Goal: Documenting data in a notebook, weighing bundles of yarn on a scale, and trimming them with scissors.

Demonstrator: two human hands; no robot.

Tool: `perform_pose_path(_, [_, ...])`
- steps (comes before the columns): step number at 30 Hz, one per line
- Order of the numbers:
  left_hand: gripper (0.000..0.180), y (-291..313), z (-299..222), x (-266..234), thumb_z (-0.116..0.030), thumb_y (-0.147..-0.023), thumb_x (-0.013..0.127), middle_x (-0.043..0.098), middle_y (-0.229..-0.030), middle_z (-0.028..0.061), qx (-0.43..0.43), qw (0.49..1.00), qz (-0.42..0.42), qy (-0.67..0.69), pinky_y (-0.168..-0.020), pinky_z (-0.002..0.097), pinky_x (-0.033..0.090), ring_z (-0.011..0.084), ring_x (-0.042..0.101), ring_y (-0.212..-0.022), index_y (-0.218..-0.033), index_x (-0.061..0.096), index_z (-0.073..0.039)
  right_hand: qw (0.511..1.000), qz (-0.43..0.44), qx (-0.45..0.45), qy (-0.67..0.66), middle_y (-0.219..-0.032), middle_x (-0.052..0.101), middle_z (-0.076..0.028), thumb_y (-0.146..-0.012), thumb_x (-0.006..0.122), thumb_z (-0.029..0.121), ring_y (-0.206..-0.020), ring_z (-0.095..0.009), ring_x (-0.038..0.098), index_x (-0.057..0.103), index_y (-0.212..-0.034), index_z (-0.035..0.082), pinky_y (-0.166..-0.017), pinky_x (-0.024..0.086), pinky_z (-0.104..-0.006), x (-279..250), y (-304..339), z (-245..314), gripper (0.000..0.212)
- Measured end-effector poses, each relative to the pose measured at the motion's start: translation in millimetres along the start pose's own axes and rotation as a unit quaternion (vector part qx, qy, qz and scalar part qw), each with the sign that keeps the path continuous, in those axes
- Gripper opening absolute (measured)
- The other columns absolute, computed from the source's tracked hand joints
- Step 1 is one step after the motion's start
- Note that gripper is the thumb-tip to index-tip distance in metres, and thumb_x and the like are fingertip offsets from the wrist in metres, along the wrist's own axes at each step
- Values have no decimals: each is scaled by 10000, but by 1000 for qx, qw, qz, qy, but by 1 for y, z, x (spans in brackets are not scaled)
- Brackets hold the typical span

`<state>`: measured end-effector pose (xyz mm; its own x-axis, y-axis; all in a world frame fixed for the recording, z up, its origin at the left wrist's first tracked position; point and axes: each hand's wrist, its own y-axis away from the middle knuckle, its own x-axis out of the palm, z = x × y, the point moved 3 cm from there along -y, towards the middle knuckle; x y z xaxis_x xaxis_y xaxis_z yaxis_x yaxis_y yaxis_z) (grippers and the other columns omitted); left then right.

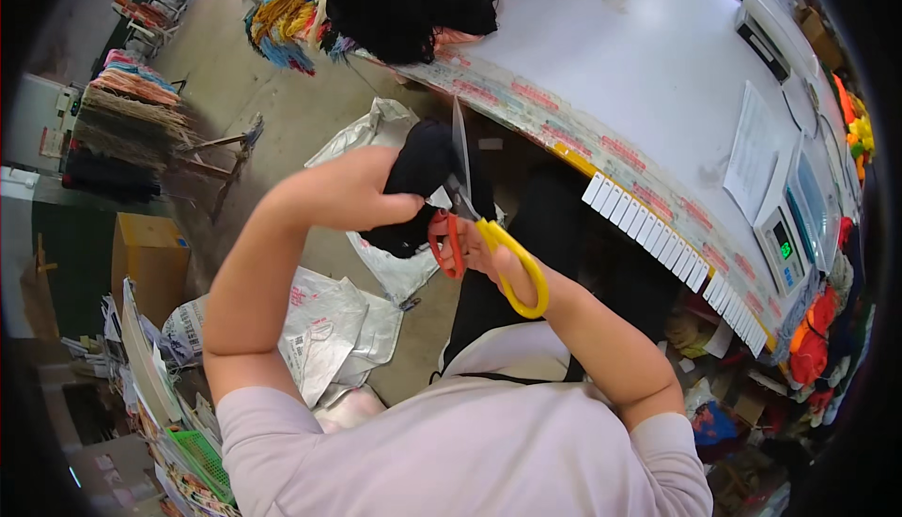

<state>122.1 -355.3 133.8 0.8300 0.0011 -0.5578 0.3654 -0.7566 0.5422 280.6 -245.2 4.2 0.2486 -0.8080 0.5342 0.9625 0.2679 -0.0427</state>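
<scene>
A soft black bundle [420, 162], which looks like yarn or knit cloth, hangs in front of me beside the table edge. My left hand [371, 184] is closed around its left side, thumb across the front. In my right hand [477, 252] are large scissors [517, 277] with one red and one yellow handle loop, my fingers through the loops. The handles are spread apart. One long blade points upward along the right side of the bundle; the other blade is partly hidden against the black material. My right fingertips are partly covered by the handles.
A white-topped table [601, 57] curves along the right, white tags [648, 231] lining its edge. Black material [413, 0] and coloured yarn hanks [291, 5] lie at its far left. A digital scale [782, 246] stands at right. White sacks [352, 329] and a cardboard box [148, 249] are on the floor.
</scene>
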Motion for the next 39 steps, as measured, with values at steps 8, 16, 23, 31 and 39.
perform_pose_path(8, [544, -23, -5, 44, 56, -695, 622, 599, -1141, 111, 355, 923, -129, 72, -975, 357, 430, 210, 550, -1117, -1222, 505, -20, 988, -16, -37, 148, -996, 491, -69, -803, 602, 683, -911, -158, 472, 432, -1273, 11, -825, 424, -296, 5, 27, 24, 838])
perform_pose_path(16, [268, -36, 4, 85, 15, -698, 623, 633, -826, 149, 88, 969, -213, 91, -742, 353, 499, 246, 626, -784, -962, 576, 31, 981, -173, 84, 35, -594, 478, -8, -989, 503, 352, -490, -71, 441, 539, -823, 8, -447, 366, -222, 9, 41, 24, 383])
perform_pose_path(23, [328, -34, 9, 74, -51, -683, 629, 636, -927, 251, 65, 979, -176, -76, -788, 466, 488, 448, 586, -908, -999, 560, 1, 983, -130, 125, 33, -525, 477, -27, -997, 457, 378, -440, -103, 466, 538, -782, -15, -425, 381, -242, -11, 51, 20, 456])
perform_pose_path(31, [402, -52, 46, 94, -67, -677, 643, 641, -925, 249, 54, 987, -140, -62, -772, 471, 494, 432, 606, -904, -1054, 534, 20, 976, -157, 151, 1, -521, 476, -9, -990, 445, 385, -454, -87, 466, 545, -685, 11, -471, 389, -229, -10, 43, 6, 493])
perform_pose_path(39, [413, -61, 46, 107, -89, -685, 652, 647, -860, 240, 54, 979, -122, -156, -732, 496, 503, 429, 625, -829, -1050, 494, 22, 970, -187, 144, -66, -499, 470, -27, -980, 451, 468, -398, -96, 443, 550, -727, 12, -415, 384, -228, -15, 36, -10, 531])
